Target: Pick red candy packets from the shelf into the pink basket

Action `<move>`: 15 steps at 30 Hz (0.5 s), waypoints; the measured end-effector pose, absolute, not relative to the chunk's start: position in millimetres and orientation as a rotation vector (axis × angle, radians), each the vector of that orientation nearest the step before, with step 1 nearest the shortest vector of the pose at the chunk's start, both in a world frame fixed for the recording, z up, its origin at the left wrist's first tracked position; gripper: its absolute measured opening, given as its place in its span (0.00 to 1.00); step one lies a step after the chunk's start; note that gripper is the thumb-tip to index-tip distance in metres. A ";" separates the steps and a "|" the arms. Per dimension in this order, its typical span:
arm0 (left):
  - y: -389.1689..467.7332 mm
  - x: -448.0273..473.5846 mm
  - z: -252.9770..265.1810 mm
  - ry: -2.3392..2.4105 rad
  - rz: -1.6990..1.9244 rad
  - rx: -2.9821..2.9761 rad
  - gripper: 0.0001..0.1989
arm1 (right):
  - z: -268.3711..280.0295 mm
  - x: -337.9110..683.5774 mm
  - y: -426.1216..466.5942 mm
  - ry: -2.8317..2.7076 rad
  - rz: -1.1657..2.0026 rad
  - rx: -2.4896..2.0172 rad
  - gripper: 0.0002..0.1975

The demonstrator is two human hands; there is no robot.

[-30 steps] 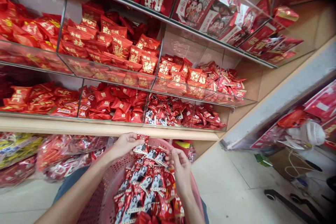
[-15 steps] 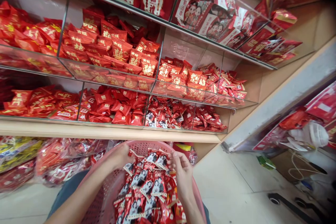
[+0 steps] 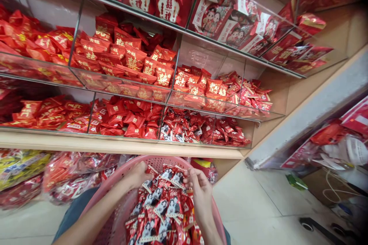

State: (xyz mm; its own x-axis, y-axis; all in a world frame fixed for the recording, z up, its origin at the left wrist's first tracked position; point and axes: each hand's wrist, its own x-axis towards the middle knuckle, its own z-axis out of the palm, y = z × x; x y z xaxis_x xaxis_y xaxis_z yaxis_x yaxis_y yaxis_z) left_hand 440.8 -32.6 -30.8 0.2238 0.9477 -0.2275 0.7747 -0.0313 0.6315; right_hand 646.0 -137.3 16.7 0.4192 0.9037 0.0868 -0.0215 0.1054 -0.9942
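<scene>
A pink perforated basket (image 3: 115, 183) sits on my lap, heaped with small red packets (image 3: 161, 203) that carry black-and-white couple pictures. My left hand (image 3: 139, 176) reaches over the basket's left side, its fingers closed on a packet (image 3: 149, 184) at the back left of the heap. At the back right, my right hand (image 3: 201, 185) has its fingers curled against the edge of another packet (image 3: 178, 178), thumb close to the forefinger. The lower fingers of the left hand are partly hidden.
Just beyond the basket stands a wooden shelf unit (image 3: 109, 143) with clear-fronted compartments of red packets (image 3: 135, 59). Bagged packets (image 3: 80, 172) lie on the floor under it at left. At right are a black chair leg (image 3: 319, 229) and a green wrapper (image 3: 296, 182) on the tiles.
My view has shifted slightly, so shelves and basket sit a little lower in it. Both hands keep nearly the same places at the back of the heap.
</scene>
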 end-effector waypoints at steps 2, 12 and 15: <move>-37.5 446.6 -23.3 1.595 0.331 1.843 0.14 | 16.5 645.9 -137.4 -0.899 0.846 -1.271 0.14; -42.6 448.9 -12.1 1.566 0.292 1.780 0.14 | 20.8 643.5 -138.7 -0.882 0.848 -1.271 0.13; -43.1 446.1 -13.3 1.571 0.297 1.835 0.16 | 20.8 643.4 -138.8 -0.888 0.849 -1.280 0.13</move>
State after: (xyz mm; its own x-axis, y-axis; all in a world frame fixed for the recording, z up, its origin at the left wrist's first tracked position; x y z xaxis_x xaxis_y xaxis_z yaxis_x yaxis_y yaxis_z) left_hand 446.1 -43.1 -13.3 0.2411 0.9356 -0.2579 0.7771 -0.0269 0.6288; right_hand 643.4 -138.8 20.8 0.4238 0.9026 0.0754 -0.0350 0.0995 -0.9944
